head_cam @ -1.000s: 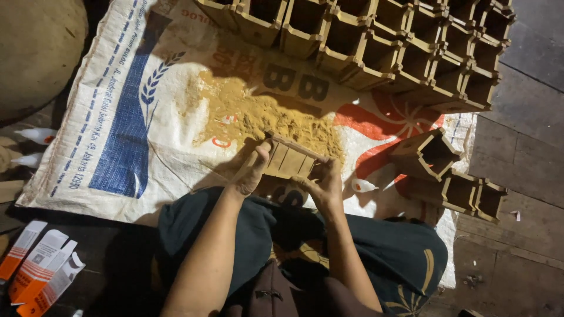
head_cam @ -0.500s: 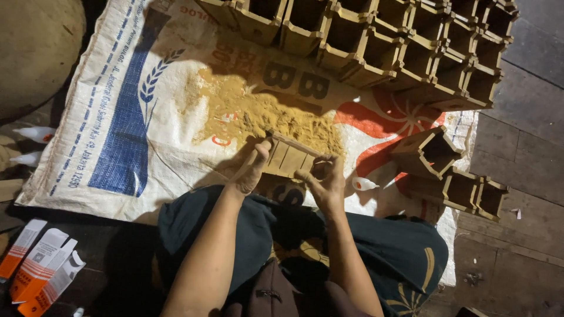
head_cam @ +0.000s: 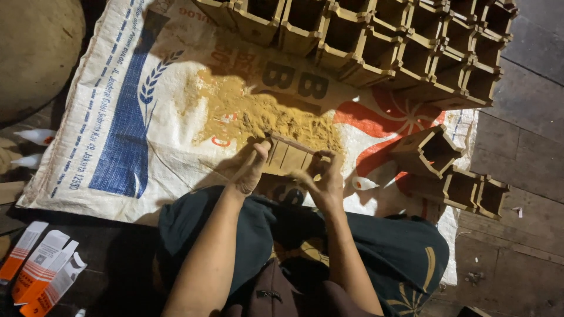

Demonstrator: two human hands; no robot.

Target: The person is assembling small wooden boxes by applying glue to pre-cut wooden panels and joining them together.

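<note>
A: Position of the hands?

B: Both on one wooden box (head_cam: 288,157), held at the near edge of the sawdust pile (head_cam: 267,117), roughly mid-sack, just beyond the person's knees. Left hand (head_cam: 249,170) grips the box's left end, fingers pressed together and curled along its side, thumb on top. Right hand (head_cam: 322,176) takes the right end; fingers bent and closed on the box's corner. Whether a small tool sits in that hand, cannot tell.

A: What carries it all?

B: A woven plastic sack (head_cam: 117,129), white with blue and red print, spread flat on a dark plank floor (head_cam: 517,147). Sawdust lies at its centre.

A: Surroundings?

B: Rows of finished open boxes (head_cam: 382,41) stacked along the sack's far edge to its far right corner. Three loose boxes (head_cam: 452,170) at the right edge. A small white glue bottle (head_cam: 364,184) lies just right of the right hand. Two more bottles (head_cam: 35,147) off the left edge. Orange-and-white cartons (head_cam: 41,270) on the floor near the sack's near left corner.
</note>
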